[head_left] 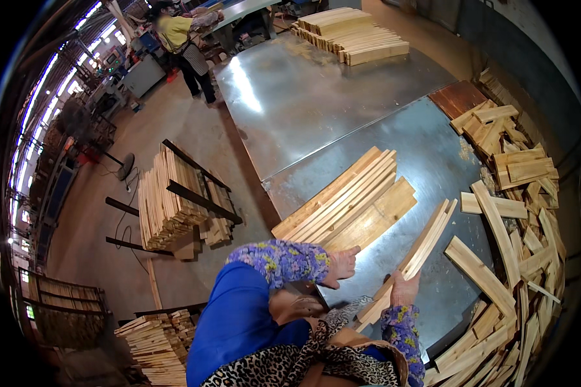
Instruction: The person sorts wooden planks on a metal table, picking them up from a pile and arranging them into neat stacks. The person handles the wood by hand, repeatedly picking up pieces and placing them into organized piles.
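Observation:
My right hand (405,288) is wrapped round a few long, narrow wooden boards (426,240), held together on edge and slanting up to the right over the metal table (387,138). My left hand (342,266) is at the near edge of a flat wooden board (376,219), with its fingers stretched out and nothing seen in them. Whether it touches that board I cannot tell. Beyond the flat board, against it, a row of boards (342,188) stands side by side at the table's left edge.
Loose offcuts (536,258) lie heaped along the table's right side, some overlapping its edge. A board stack (352,35) sits at the far end. Left on the floor stand a metal rack of boards (171,200) and another stack (155,345). A person (184,48) stands far left.

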